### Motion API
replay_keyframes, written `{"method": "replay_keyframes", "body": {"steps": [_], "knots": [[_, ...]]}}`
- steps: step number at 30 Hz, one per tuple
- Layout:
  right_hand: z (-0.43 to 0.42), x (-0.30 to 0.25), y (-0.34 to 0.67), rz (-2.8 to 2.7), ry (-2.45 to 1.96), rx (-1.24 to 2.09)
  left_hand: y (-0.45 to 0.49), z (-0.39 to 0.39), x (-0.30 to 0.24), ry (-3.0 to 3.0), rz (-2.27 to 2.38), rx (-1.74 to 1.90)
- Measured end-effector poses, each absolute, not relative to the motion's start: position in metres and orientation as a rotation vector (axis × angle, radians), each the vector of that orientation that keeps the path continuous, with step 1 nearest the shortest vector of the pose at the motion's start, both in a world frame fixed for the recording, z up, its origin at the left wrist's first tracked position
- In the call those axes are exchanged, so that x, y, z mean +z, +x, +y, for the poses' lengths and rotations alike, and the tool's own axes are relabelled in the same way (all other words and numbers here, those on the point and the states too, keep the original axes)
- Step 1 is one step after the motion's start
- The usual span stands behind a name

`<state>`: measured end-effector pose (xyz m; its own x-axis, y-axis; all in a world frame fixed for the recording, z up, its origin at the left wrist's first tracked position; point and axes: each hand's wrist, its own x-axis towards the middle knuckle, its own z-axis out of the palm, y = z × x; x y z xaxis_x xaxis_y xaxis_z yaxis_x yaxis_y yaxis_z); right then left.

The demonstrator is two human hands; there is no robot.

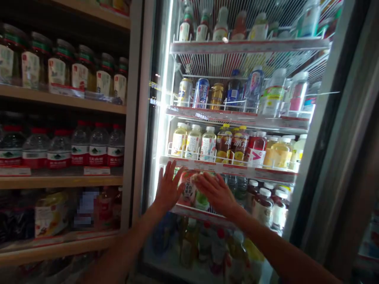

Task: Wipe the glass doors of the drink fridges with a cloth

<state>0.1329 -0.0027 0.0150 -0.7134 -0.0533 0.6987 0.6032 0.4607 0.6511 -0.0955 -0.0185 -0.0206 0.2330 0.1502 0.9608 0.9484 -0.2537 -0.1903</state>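
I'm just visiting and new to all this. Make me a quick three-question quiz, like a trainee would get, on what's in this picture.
1. Either/or: Which is nearer the bright light strip, the left hand or the right hand?
2. Multiple choice: What stands on the fridge shelf directly above the yellow-capped bottles?
A) Egg boxes
B) Cans and plastic bottles
C) Loaves of bread
3. Fill in: On the wooden shelf, the clear bottles with red-and-white labels have ____ caps.

Key: 1. The left hand. 2. B. 3. Red.
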Motion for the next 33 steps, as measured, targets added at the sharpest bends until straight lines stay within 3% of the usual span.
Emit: {"method": "replay_keyframes", "body": {"steps": [5, 10, 16, 23, 29, 33], "knots": [[-0.002, 0.051, 0.147, -1.630, -0.740, -1.148, -0.070, -0.008, 0.018, -1.612, -0.931, -1.210], [-0.003, 0.059, 0.175, -1.810, -0.653, -1.293, -0.046, 0.001, 0.057, -1.575, -0.877, -1.260], [0.004, 0.096, 0.214, -1.153, -0.857, -1.083, -0.037, 0.015, 0.087, -1.518, -0.951, -1.312], [0.001, 0.080, 0.161, -1.725, -0.687, -1.232, -0.038, 0.019, 0.085, -1.482, -0.926, -1.310], [0.006, 0.117, 0.201, -1.150, -0.856, -1.038, -0.037, 0.019, 0.086, -1.475, -0.928, -1.293], [0.003, 0.109, 0.182, -1.460, -0.767, -1.142, -0.038, 0.021, 0.086, -1.469, -0.919, -1.301]]}}
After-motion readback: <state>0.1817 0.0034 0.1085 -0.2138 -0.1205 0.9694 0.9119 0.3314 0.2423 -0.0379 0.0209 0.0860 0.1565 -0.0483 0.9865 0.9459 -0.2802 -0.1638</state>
